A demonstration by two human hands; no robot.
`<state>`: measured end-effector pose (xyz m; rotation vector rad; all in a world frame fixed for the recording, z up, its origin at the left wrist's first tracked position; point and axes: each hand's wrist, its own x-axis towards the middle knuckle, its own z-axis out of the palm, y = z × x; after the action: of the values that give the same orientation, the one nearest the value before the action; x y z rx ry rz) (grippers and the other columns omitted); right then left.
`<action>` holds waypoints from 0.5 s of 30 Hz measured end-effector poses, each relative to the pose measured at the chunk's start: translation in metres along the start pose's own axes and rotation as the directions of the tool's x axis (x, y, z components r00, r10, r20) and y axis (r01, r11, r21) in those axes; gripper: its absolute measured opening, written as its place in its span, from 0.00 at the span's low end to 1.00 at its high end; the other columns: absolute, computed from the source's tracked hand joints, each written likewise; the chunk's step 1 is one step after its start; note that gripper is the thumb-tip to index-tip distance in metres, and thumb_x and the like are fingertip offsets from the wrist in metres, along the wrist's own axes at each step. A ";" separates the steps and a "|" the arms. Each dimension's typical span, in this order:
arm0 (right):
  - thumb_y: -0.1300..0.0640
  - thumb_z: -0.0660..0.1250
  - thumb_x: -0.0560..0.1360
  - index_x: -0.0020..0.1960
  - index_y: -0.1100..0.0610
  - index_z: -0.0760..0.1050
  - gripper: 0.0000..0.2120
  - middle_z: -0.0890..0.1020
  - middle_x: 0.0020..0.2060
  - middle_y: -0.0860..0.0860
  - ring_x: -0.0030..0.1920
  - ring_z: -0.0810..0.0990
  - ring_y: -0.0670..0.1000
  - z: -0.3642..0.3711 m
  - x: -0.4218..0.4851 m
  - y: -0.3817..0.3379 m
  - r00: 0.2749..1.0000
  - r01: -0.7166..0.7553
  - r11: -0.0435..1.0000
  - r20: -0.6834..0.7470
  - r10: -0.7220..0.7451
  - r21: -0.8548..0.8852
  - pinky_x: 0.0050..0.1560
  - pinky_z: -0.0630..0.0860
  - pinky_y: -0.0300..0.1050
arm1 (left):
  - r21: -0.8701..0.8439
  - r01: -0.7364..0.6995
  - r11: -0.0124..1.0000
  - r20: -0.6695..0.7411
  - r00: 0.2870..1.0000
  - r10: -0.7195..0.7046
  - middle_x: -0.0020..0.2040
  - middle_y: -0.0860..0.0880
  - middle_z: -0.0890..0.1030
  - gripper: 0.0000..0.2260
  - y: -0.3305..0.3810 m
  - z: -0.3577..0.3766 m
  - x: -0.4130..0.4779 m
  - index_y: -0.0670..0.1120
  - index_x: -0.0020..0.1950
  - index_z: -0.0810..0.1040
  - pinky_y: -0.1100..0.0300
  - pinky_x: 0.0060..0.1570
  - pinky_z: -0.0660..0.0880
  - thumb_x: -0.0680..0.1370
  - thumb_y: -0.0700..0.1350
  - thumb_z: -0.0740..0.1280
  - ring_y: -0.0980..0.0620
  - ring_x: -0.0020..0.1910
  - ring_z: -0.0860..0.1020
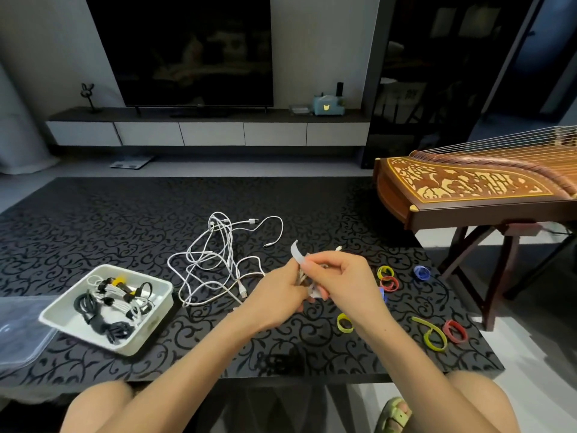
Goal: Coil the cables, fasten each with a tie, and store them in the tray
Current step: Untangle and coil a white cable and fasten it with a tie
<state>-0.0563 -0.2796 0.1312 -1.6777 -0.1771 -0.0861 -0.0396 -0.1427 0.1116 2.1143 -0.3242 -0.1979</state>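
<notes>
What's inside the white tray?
The white tray holds coiled white cables and black cables, fastened with black and yellow ties. Whatever lies beneath those bundles is covered, so I cannot tell.

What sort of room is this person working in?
Most likely a home living room: a large television stands on a low media console, a stringed zither sits on its stand to the right, and loose cables lie on a patterned coffee table.

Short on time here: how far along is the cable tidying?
Done: several tied black and white cable coils in the white rectangular tray. In hand: left hand grips a white cable bundle, right hand pinches a pale tie strip. Left: the loose white cable tangle; spare coloured ties wait nearby.
</notes>
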 end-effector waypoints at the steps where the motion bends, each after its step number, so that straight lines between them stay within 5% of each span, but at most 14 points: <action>1: 0.56 0.72 0.72 0.40 0.54 0.83 0.03 0.74 0.20 0.47 0.23 0.69 0.46 0.002 -0.002 0.003 0.999 -0.013 1.000 -0.038 0.014 0.020 0.31 0.72 0.44 | -0.055 0.004 0.998 0.023 1.000 -0.003 0.40 0.54 0.81 0.19 0.000 0.000 0.000 0.52 0.60 0.73 0.56 0.41 0.76 0.70 0.45 0.61 0.52 0.38 0.78; 3: 0.59 0.72 0.72 0.38 0.54 0.80 0.04 0.74 0.20 0.45 0.21 0.70 0.46 0.004 -0.005 0.007 0.992 -0.027 0.999 -0.120 0.029 0.018 0.32 0.74 0.45 | -0.203 0.014 0.979 0.119 0.993 0.011 0.37 0.55 0.80 0.20 0.005 0.000 0.001 0.47 0.56 0.78 0.61 0.37 0.72 0.67 0.48 0.58 0.55 0.38 0.75; 6: 0.54 0.72 0.72 0.37 0.52 0.76 0.07 0.73 0.19 0.49 0.23 0.73 0.52 0.007 -0.009 0.012 0.981 -0.067 0.998 -0.180 0.067 0.010 0.37 0.79 0.57 | -0.396 0.078 0.915 0.186 0.983 -0.004 0.36 0.50 0.80 0.25 0.007 0.001 0.002 0.39 0.47 0.81 0.61 0.38 0.71 0.76 0.57 0.54 0.54 0.38 0.75; 11: 0.50 0.71 0.72 0.39 0.46 0.73 0.07 0.75 0.20 0.51 0.24 0.73 0.47 0.010 -0.017 0.015 0.973 -0.011 0.989 -0.230 -0.023 -0.145 0.41 0.76 0.56 | -0.411 -0.017 0.912 -0.154 0.987 -0.051 0.34 0.42 0.76 0.21 0.005 0.006 0.001 0.33 0.41 0.75 0.58 0.31 0.71 0.83 0.49 0.56 0.48 0.34 0.73; 15: 0.49 0.70 0.73 0.40 0.45 0.71 0.08 0.75 0.21 0.50 0.24 0.74 0.45 0.008 -0.020 0.012 0.967 0.013 0.971 -0.245 -0.072 -0.237 0.41 0.77 0.54 | -0.444 -0.022 0.896 -0.170 0.984 -0.060 0.37 0.43 0.75 0.18 0.012 0.006 0.002 0.33 0.45 0.73 0.55 0.33 0.71 0.81 0.49 0.60 0.49 0.36 0.73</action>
<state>-0.0746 -0.2747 0.1149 -1.8799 -0.0107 -0.3635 -0.0413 -0.1544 0.1179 1.6641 -0.1324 -0.0796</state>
